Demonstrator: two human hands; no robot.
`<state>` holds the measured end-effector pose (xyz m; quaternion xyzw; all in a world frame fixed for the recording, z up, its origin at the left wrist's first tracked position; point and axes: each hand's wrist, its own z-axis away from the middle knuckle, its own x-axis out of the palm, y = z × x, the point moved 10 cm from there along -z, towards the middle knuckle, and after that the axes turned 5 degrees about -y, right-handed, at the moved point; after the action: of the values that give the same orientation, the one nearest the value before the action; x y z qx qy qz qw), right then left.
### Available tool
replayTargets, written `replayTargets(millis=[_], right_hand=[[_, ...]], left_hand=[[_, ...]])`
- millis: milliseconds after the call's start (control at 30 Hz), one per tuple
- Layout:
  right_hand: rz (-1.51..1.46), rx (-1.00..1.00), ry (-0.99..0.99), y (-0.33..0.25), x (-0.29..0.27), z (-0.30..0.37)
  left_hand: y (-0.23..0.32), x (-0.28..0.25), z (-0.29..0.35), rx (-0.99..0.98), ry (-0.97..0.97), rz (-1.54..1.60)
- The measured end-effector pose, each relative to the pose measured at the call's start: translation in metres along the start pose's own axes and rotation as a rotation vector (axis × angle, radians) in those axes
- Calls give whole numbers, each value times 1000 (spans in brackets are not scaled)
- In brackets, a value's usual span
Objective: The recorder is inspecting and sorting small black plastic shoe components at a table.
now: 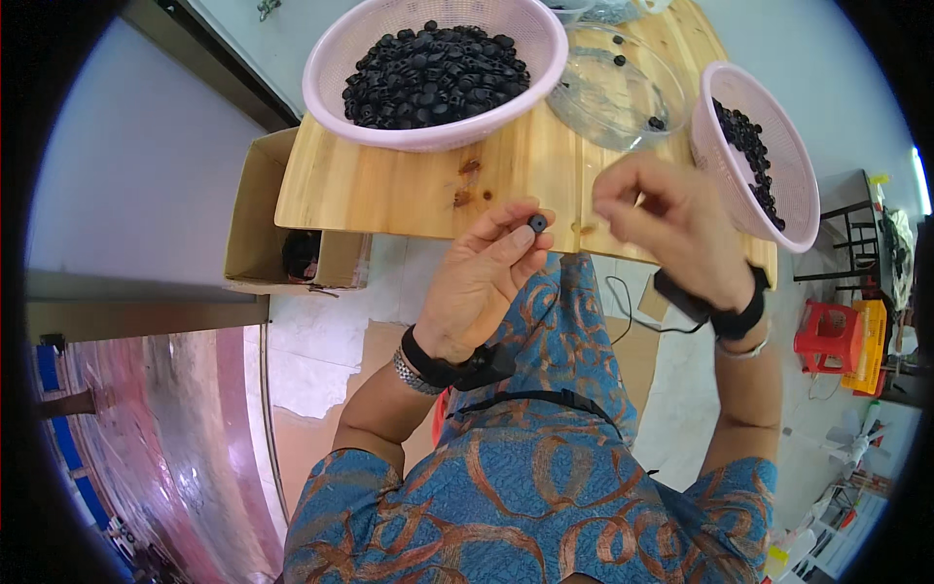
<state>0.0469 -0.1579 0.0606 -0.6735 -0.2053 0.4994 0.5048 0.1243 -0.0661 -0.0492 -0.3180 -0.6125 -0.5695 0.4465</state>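
A small black round part is pinched betw. thumb and fingertips of the left hand, held up just in front of the near edge of the wooden surface. The left grip is pressed together on that part. The right hand is held near it, to the right, over the surface edge; its fingers are curled w/ thumb and forefinger tips brought together, but whether anything is pinched there cannot be told.

On the surface, a large pink perforated basket heaped w/ black round parts is set at the far left-centre. A clear plastic bowl w/ only a few black pieces in it is placed just right of it. A second pink basket, tilted and partly filled w/ black parts, is seen at the right edge, just beyond the right hand. Nothing is placed betw. the hands and the baskets.

Left of the surface, an open cardboard box is stood on the floor, touching the surface's edge. A red plastic stool and a yellow crate are seen far right. Black wrist straps are worn on both wrists; a blue patterned garment fills the lower centre.
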Motion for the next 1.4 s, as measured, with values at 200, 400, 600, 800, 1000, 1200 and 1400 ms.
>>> replayTargets(millis=[200, 400, 600, 800, 1000, 1200, 1400], right_hand=[[-144, -98, 116, 17, 20, 44], [39, -278, 216, 4, 10, 77], [-19, -282, 266, 9, -4, 108], [-227, -210, 362, 30, -16, 132], [-492, -191, 305, 50, -21, 134], [-601, -215, 367, 59, -24, 143], [-262, -292, 422, 48, -30, 142]], left_hand=[[-31, 13, 9, -50, -54, -53], [-52, 26, 21, -40, -50, -140], [-71, 49, 25, 20, -51, -323], [-85, 67, 24, 81, -118, -584], [-110, 69, 20, -87, -77, -240], [-127, 65, 16, -238, -76, -125], [-128, 63, 8, -239, -51, -142]])
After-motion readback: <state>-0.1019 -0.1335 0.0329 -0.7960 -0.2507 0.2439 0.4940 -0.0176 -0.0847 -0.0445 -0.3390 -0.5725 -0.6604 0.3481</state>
